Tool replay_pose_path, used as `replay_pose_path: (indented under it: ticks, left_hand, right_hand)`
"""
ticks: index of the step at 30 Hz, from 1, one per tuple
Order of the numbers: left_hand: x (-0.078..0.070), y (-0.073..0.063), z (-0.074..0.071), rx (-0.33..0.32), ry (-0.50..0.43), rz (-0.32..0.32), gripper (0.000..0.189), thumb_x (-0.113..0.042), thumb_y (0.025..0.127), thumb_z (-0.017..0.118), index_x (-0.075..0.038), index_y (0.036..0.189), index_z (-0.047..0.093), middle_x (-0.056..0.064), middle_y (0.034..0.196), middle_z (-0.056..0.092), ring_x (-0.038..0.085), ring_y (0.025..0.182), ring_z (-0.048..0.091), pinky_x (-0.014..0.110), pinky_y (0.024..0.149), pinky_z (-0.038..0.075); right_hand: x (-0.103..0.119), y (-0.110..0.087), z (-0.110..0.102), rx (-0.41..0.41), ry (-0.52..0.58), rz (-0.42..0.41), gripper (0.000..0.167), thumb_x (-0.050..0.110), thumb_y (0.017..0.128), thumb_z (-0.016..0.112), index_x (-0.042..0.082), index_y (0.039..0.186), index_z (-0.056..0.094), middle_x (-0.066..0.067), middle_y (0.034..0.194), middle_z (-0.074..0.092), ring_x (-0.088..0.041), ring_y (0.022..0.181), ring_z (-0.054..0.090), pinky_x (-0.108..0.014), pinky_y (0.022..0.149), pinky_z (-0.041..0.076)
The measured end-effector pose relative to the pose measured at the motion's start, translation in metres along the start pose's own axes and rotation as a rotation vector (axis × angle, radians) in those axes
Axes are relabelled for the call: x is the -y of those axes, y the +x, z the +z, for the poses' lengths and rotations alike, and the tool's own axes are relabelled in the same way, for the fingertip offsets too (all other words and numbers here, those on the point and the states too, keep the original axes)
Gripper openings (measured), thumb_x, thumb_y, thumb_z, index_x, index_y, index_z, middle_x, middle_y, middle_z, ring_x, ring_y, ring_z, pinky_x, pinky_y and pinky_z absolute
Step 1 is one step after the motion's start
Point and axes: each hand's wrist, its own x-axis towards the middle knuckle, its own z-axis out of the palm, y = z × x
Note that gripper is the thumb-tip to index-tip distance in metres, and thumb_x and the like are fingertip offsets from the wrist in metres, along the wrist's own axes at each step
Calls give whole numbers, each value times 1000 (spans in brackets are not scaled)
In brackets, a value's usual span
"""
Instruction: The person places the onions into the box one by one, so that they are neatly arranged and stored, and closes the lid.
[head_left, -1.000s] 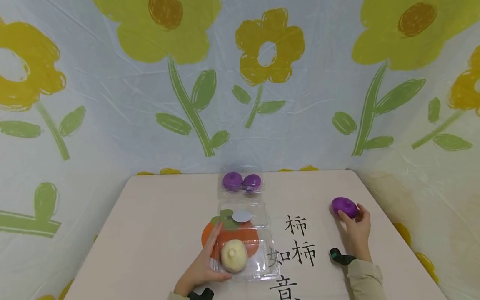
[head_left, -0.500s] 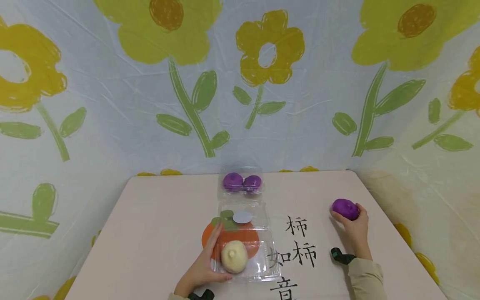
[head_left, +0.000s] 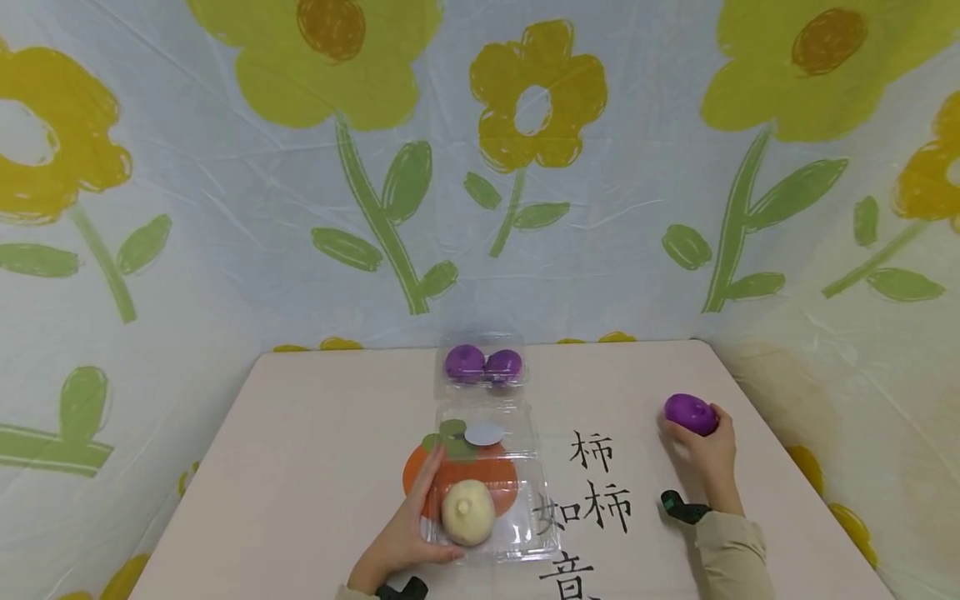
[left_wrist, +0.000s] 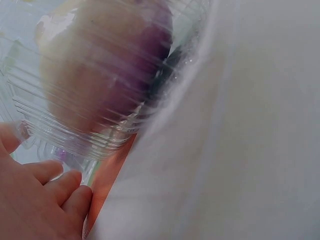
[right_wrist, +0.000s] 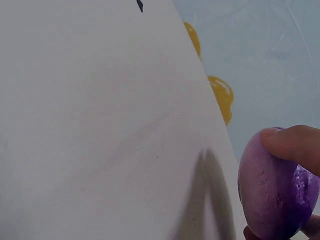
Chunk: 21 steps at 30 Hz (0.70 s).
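My right hand [head_left: 712, 454] grips a purple-and-white turnip [head_left: 690, 414] over the right side of the table. In the right wrist view a finger lies across the top of the turnip [right_wrist: 275, 195], whose near side is pale and streaked. My left hand [head_left: 408, 529] holds the left side of a clear plastic clamshell box [head_left: 525, 533], thumb along its front edge. A turnip [head_left: 468, 512] sits in this box with its cream side and small nub upward. From the left wrist, purple shows low on this turnip [left_wrist: 100, 65] through the ribbed plastic wall.
Behind the box its lid [head_left: 517, 425] lies folded back, a white oval label [head_left: 484, 432] on it. Another clear box [head_left: 483, 387] with two purple turnips [head_left: 466, 364] stands at the table's back edge. A cloth wall [head_left: 600, 275] with printed flowers encloses the table [head_left: 322, 450].
The fingers and thumb of my right hand have shifted slightly around the turnip, which has barely moved. My left hand and the box have stayed in place.
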Motion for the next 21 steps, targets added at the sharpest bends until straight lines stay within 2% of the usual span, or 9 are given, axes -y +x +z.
replay_pose_path:
  ticks: [11,18,21]
  left_hand:
    - [1,0,-1,-6,1,8,130,-27,63,94,-6,159,9,19,165,4,20,151,9,58,112,20]
    - [1,1,0,-5,18,-10,130,-26,63,94,-7,160,9,20,165,4,19,151,9,69,107,21]
    - [0,0,0,-8,15,-6,130,-25,63,94,-7,160,9,21,164,4,19,151,9,68,107,20]
  right_hand:
    - [25,-6,-2,48,45,-21,99,14,84,79,1,157,13,-26,159,19,-44,143,25,-58,114,26]
    - [53,-17,-5,102,70,-44,101,15,84,79,4,158,12,-25,159,19,-43,142,27,-60,112,30]
    - [65,-26,-5,132,77,-60,100,14,84,79,4,158,13,-25,158,22,-42,140,30,-59,110,33]
